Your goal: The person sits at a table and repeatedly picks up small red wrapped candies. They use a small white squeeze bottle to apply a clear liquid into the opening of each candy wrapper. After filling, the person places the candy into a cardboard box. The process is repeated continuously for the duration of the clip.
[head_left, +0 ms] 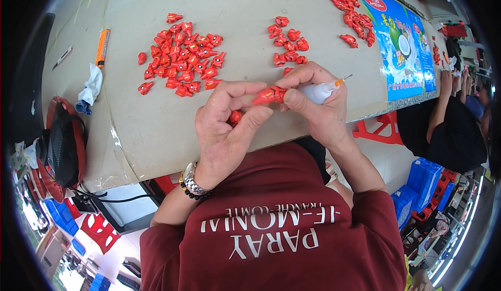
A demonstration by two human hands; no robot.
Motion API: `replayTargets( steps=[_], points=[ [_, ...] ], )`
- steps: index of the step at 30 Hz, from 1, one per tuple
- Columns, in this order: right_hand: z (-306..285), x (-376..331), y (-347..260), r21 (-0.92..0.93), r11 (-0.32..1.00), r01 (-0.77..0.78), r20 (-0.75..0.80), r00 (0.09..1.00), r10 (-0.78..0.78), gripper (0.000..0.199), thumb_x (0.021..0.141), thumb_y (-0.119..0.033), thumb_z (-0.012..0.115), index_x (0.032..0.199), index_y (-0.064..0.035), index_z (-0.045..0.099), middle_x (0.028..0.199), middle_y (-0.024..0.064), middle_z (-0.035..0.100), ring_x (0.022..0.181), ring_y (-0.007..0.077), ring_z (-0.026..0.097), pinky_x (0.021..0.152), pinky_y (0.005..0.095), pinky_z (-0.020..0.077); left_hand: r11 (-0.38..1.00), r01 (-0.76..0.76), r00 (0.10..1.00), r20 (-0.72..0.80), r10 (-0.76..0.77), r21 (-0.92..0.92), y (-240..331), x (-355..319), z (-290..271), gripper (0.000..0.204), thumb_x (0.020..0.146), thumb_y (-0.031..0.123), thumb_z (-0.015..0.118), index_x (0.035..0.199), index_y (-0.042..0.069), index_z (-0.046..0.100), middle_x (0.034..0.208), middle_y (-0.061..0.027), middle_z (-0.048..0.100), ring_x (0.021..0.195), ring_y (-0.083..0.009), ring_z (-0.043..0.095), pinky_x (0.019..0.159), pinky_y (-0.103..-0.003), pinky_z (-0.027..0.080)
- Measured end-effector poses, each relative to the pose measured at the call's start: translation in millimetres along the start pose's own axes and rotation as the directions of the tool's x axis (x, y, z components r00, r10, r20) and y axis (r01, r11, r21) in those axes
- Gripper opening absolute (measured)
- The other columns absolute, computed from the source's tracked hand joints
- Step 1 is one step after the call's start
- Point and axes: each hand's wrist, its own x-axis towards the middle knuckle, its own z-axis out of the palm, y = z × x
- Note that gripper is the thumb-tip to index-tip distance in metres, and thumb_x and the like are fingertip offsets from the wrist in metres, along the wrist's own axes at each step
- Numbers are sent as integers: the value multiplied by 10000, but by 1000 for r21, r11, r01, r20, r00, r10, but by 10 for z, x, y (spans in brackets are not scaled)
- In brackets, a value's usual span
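Above the near edge of the brown cardboard-covered worktable (156, 129), the left hand (227, 121) is closed around a small glossy red moulded plastic figure part (269, 95), thumb and forefinger pinching it; a second red piece (236, 117) shows against the palm beneath. The right hand (318, 103) is curled shut on a small white squeeze bottle with an orange collar and fine metal needle tip (324, 89), held just beside the red part; the needle points away to the right, not at the piece. Whether any fluid has been applied to the held part cannot be told at this scale.

As a judgement of progress: one large cluster of like red pieces (182, 56) lies on the cardboard to the left, a smaller cluster (287, 40) just beyond the hands, and a long scattered band (339, 1) toward the far right. Which groups are finished and which wait is not evident, so much work probably remains.

Surface and room: an orange utility knife (102, 47) and a crumpled white-and-blue rag (91, 87) lie at the table's left, near a black-and-red desk fan (62, 145). A blue printed poster (402, 51) covers the right end. A second person in black (449, 129) is seated at that end. Blue plastic crates (422, 186) and red stools (381, 129) stand on the pale floor below.
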Motion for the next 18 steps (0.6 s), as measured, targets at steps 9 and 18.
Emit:
replayTargets(
  steps=[9,18],
  points=[
    [1,-3,17,-251,885,393,109,919,-378,163,727,16,725,873,13,653,765,59,616,645,143,577,609,256,483,972,-153,988,-11,157,176,-148,-59,-41,186,876,42,620,1044,-15,563,839,-43,624,599,-25,481,515,-164,379],
    [-2,14,142,-388,701,598,216,799,-561,206,702,-48,765,863,2,645,749,99,636,627,194,593,541,278,469,971,-180,983,-14,185,156,-147,-72,-34,102,858,-2,622,958,-17,606,736,-35,611,619,-54,525,553,-195,415]
  ],
)
